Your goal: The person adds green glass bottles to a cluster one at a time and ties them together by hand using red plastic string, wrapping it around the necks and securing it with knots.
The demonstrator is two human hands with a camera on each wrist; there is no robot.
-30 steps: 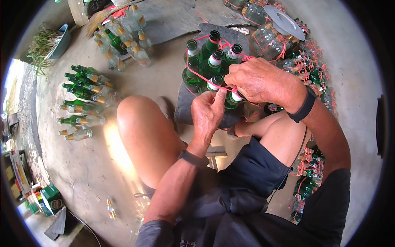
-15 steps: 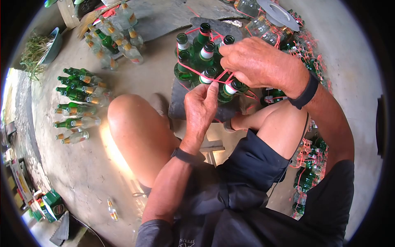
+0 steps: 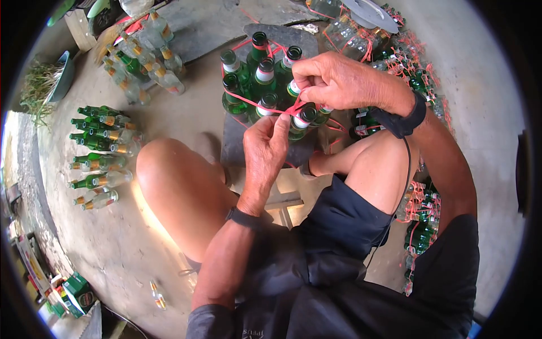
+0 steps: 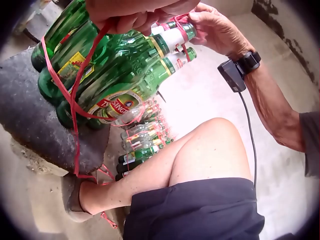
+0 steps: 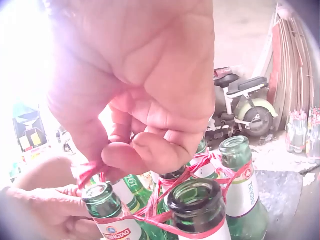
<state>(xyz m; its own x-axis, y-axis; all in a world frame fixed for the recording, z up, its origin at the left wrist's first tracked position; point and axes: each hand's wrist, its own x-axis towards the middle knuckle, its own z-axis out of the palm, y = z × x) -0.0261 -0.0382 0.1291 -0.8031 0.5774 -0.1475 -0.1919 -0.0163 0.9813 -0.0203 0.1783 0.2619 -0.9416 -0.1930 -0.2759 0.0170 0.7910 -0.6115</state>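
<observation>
A cluster of green bottles (image 3: 264, 79) stands upright on a dark slab (image 3: 237, 133) between the person's legs, with pink twine (image 3: 248, 100) round the necks. The left hand (image 3: 265, 144) pinches the twine between thumb and fingers at the near side of the cluster. Just above and to its right, the right hand (image 3: 333, 79) pinches a strand near a bottle neck. In the right wrist view, the right hand (image 5: 145, 85) has curled fingers over the bottle mouths, twine (image 5: 85, 172) at its fingertips. Twine (image 4: 75, 100) crosses the bottle sides and hangs down in the left wrist view.
Loose bottles (image 3: 101, 133) stand on the floor at the left, and clear ones (image 3: 164, 76) behind them. Tied bundles (image 3: 418, 73) line the right side, a grey lid (image 3: 370, 14) on top of some. One small bottle (image 3: 158, 295) is at the lower left.
The head view has shifted, so the bottles appear further left. The right hand has come down close to the left thumb, and the strands between the hands are now bunched together.
</observation>
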